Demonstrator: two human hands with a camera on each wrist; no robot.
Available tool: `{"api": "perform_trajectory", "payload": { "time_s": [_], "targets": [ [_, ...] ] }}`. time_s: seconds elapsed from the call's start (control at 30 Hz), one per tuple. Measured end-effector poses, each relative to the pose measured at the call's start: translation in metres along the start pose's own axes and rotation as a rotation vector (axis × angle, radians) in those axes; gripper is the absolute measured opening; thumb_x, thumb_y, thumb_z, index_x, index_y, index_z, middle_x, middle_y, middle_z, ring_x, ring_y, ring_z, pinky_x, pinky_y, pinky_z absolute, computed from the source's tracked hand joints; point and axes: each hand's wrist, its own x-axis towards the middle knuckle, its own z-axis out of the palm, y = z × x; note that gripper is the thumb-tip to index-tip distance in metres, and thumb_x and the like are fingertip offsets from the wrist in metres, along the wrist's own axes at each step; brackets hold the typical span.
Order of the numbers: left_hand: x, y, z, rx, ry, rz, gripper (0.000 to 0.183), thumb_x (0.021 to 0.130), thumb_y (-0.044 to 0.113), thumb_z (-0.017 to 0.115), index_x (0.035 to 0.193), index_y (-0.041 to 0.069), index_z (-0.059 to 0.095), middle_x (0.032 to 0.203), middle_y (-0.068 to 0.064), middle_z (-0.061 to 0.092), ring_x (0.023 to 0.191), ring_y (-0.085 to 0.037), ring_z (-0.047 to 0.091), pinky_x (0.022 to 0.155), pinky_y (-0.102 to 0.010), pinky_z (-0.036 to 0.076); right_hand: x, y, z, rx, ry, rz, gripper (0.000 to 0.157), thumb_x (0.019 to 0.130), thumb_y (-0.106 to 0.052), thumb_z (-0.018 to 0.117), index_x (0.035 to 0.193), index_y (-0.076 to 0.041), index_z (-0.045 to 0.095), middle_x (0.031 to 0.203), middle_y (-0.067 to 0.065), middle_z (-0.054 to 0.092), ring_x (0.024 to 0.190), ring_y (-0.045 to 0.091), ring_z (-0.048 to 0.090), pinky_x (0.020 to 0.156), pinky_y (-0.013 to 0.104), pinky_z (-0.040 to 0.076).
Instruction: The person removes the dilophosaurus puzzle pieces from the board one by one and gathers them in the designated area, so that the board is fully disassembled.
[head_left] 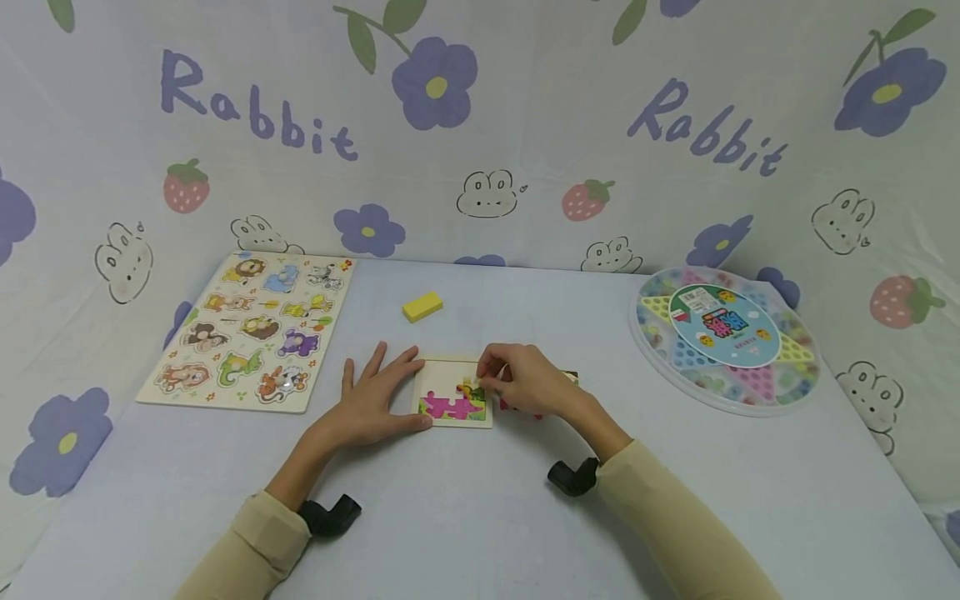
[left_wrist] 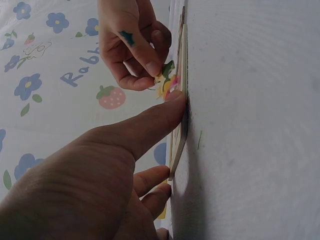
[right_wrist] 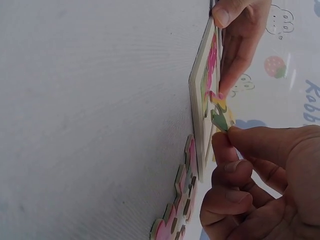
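A small wooden jigsaw tray (head_left: pixel 438 373) lies on the table, with joined pink and green pieces (head_left: pixel 447 407) along its near part. My left hand (head_left: pixel 365 408) spreads at the tray's left side; its straight thumb rests on the near left corner and its index finger touches the far left corner. Between thumb and index finger my right hand (head_left: pixel 528 379) pinches a yellow and green jigsaw piece (right_wrist: pixel 222 116), tilted over the tray's right part. Whether that piece touches the fitted ones I cannot tell. Several loose pink pieces (right_wrist: pixel 172 212) lie right of the tray, partly hidden beneath my right hand.
Beyond the tray lies a yellow block (head_left: pixel 422 307). An animal puzzle board (head_left: pixel 213 333) is at the left, and a round star-patterned game board (head_left: pixel 723 333) at the right. A printed cloth (head_left: pixel 525 108) hangs behind the table.
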Motion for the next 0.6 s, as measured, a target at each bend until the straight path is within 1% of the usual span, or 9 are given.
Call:
{"api": "perform_trajectory", "payload": {
  "time_s": [0.13, 0.37, 0.5, 0.6],
  "targets": [
    [0.0, -0.001, 0.0, 0.001, 0.001, 0.0, 0.088, 0.088, 0.047, 0.081, 0.162, 0.015, 0.044, 0.179, -0.004, 0.025, 0.168, -0.041, -0.002, 0.126, -0.074, -0.017, 0.0, 0.001, -0.001, 0.001, 0.006, 0.005, 0.007, 0.101, -0.018, 0.073, 0.106, -0.015, 0.07, 0.1, 0.002, 0.073, 0.079, 0.014, 0.058, 0.067, 0.024, 0.05],
    [0.0, -0.001, 0.0, -0.003, 0.003, 0.001, 0.088, 0.088, 0.046, 0.082, 0.162, 0.015, 0.044, 0.178, -0.004, 0.025, 0.168, -0.041, -0.002, 0.126, -0.074, -0.017, -0.008, 0.006, -0.008, 0.036, 0.023, 0.012, 0.008, 0.101, -0.019, 0.073, 0.107, -0.015, 0.071, 0.1, 0.001, 0.073, 0.086, 0.013, 0.063, 0.081, 0.027, 0.053],
    [0.0, -0.001, 0.001, -0.003, -0.001, 0.0, 0.088, 0.088, 0.046, 0.081, 0.162, 0.015, 0.044, 0.179, -0.004, 0.025, 0.168, -0.041, -0.003, 0.127, -0.073, -0.018, -0.016, 0.014, -0.015, 0.097, 0.031, 0.032, 0.007, 0.1, -0.016, 0.073, 0.107, -0.013, 0.071, 0.1, 0.003, 0.073, 0.086, 0.016, 0.064, 0.078, 0.028, 0.055],
    [0.0, -0.001, 0.0, -0.005, -0.005, -0.001, 0.089, 0.088, 0.046, 0.081, 0.162, 0.015, 0.044, 0.179, -0.004, 0.024, 0.168, -0.041, -0.003, 0.126, -0.073, -0.018, -0.024, 0.023, -0.02, 0.132, 0.041, 0.047, 0.006, 0.101, -0.016, 0.072, 0.106, -0.013, 0.072, 0.1, 0.004, 0.073, 0.086, 0.017, 0.066, 0.078, 0.03, 0.055]
  ]
}}
